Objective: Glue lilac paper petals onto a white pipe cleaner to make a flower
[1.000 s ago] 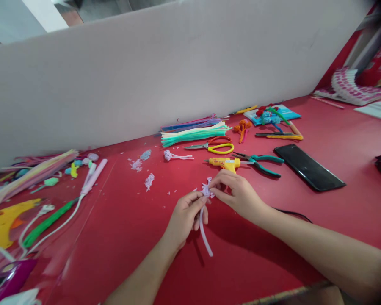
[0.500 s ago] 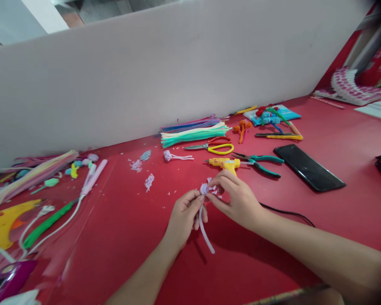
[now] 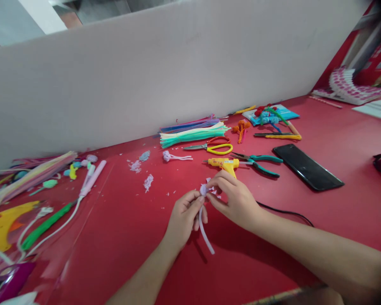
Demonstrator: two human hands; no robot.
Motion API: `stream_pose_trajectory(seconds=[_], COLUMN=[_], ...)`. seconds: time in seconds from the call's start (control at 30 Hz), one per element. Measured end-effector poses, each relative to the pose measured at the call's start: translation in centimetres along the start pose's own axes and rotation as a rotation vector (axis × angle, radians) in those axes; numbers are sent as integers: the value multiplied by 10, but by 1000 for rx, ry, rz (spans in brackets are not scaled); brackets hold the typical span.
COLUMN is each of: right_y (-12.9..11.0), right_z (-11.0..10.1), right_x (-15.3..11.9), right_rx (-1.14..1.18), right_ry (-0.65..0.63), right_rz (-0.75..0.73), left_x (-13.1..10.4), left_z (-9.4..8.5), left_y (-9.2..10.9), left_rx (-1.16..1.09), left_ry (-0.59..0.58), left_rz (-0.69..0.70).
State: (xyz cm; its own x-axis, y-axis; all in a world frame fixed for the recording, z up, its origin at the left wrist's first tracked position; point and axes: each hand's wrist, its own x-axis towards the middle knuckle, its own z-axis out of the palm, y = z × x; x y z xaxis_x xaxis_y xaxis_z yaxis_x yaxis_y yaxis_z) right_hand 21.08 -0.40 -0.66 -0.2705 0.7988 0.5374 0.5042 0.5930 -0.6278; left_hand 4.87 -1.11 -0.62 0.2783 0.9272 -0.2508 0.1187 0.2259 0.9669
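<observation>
A small lilac fuzzy flower (image 3: pixel 203 189) with a pale stem (image 3: pixel 206 237) hanging down is between my two hands. My left hand (image 3: pixel 188 212) pinches it just below the head. The fingertips of my right hand (image 3: pixel 230 192) are closed at the flower's right side, touching its edge. Lilac scraps lie on the red table just behind my right fingers. Beyond my hands are a yellow glue gun (image 3: pixel 224 163), scissors (image 3: pixel 216 147) with red and yellow handles, and another lilac piece (image 3: pixel 173 156) with stems.
Teal-handled pliers (image 3: pixel 263 163) and a black phone (image 3: pixel 307 167) lie to the right. Bundles of green and white pipe cleaners (image 3: pixel 193 134) rest by the grey partition (image 3: pixel 139 76). At the left are a second yellow glue gun (image 3: pixel 3 224), a pink hot tool (image 3: pixel 93 178) and white cords.
The view has shifted very slightly. Both hands keep nearly the same pose around the lilac flower.
</observation>
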Motion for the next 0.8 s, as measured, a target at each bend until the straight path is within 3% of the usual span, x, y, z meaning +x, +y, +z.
stream_pose_trajectory(seconds=[0.8], right_y=[-2], right_z=[-1], right_x=[0], right_rx=[-12], right_ry=[16], right_rz=[-3], left_x=[1], left_z=[-1], left_y=[0], left_rx=[-22], left_ry=[-20], left_rz=[-4])
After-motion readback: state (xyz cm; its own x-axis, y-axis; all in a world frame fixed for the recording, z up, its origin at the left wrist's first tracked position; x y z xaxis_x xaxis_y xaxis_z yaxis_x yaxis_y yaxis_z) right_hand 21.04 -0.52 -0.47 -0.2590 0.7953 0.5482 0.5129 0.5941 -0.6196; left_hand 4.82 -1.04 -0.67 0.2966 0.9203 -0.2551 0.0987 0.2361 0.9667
